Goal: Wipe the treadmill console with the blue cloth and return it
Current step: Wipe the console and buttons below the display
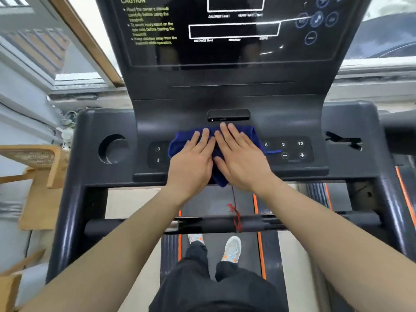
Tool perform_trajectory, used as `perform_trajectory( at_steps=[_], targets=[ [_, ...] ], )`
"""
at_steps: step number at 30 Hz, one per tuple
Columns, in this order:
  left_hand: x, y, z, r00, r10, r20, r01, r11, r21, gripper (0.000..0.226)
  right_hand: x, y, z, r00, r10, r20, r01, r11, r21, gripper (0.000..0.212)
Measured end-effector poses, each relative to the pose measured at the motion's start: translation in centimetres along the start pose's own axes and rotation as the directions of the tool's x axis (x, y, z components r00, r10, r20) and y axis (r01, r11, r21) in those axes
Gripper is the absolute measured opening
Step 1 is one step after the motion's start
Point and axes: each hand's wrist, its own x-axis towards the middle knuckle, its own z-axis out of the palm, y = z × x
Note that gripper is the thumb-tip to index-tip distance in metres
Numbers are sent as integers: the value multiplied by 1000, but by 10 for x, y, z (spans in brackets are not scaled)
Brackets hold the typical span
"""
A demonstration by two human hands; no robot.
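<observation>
A blue cloth [180, 141] lies spread on the dark treadmill console [225, 100], in the middle of the lower button strip. My left hand [193, 158] rests flat on the cloth's left half, fingers straight and close together. My right hand [240, 156] lies flat on its right half, fingertips reaching the small black port block [228, 115]. The two hands touch side by side and hide most of the cloth. One corner of it hangs over the console's front edge.
Speed keys [292, 149] sit right of the cloth, and other keys [158, 154] and a round cup holder [112, 149] sit left. The dark display [225, 48] rises behind. A red cord [235, 212] wraps the handlebar [135, 226]. A wooden chair [33, 163] stands at left.
</observation>
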Motion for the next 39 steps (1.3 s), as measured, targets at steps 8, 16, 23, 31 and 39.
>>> perform_trajectory(
  at_steps=[8, 16, 23, 31, 39],
  targets=[
    [79, 163, 11, 911, 382, 151, -393, 918, 47, 59, -112, 119, 14, 890, 450, -70, -451, 893, 15, 66],
    [31, 117, 21, 902, 432, 23, -433, 900, 46, 48, -117, 55, 38, 883, 454, -121, -425, 882, 204, 64],
    [45, 30, 2, 983, 182, -33, -181, 983, 32, 53, -21, 43, -1, 992, 122, 18, -123, 985, 123, 66],
    [-55, -58, -6, 966, -175, -190, 156, 982, -109, 44, 16, -83, 19, 994, -104, -43, 106, 993, 56, 66],
    [-71, -62, -36, 958, -284, -37, 228, 835, -500, 26, -13, -98, 14, 963, -37, -266, 136, 920, 367, 43]
  ],
)
